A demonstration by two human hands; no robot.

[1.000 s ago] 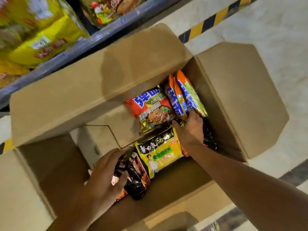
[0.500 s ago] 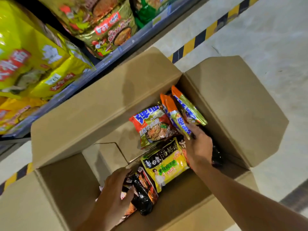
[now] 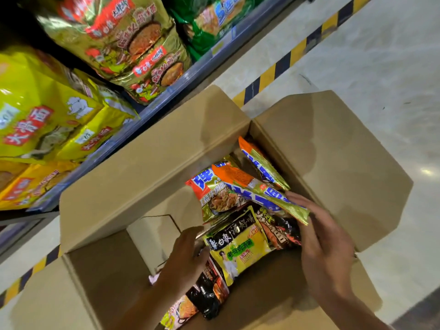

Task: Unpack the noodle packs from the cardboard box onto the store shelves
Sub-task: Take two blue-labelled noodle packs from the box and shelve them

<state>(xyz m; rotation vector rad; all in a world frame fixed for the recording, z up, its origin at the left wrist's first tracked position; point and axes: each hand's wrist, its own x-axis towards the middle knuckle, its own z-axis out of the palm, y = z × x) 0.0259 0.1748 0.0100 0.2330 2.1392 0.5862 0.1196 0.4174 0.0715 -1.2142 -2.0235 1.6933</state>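
An open cardboard box [image 3: 142, 175] stands on the floor below the shelf, with several noodle packs inside. My right hand [image 3: 326, 246] pinches the lower end of an orange, green and blue noodle pack [image 3: 259, 191] and holds it tilted above the others. Under it lie a red and green pack [image 3: 214, 198], a yellow pack [image 3: 238, 248] and a black and red pack [image 3: 278, 227]. A second orange pack [image 3: 262, 165] leans on the far box wall. My left hand [image 3: 188, 253] is inside the box beside a black pack [image 3: 207, 298]; its fingertips are hidden.
The shelf edge [image 3: 166, 96] runs diagonally just behind the box. It carries yellow bags [image 3: 47, 120], gold bags [image 3: 133, 51] and green bags [image 3: 214, 20]. Yellow and black floor tape [image 3: 285, 65] runs along the shelf. Pale floor [image 3: 357, 67] lies to the right.
My right hand has lifted one orange and green pack up and away from the box wall. My left hand has slid up from the black pack. The view has tilted toward the shelf.
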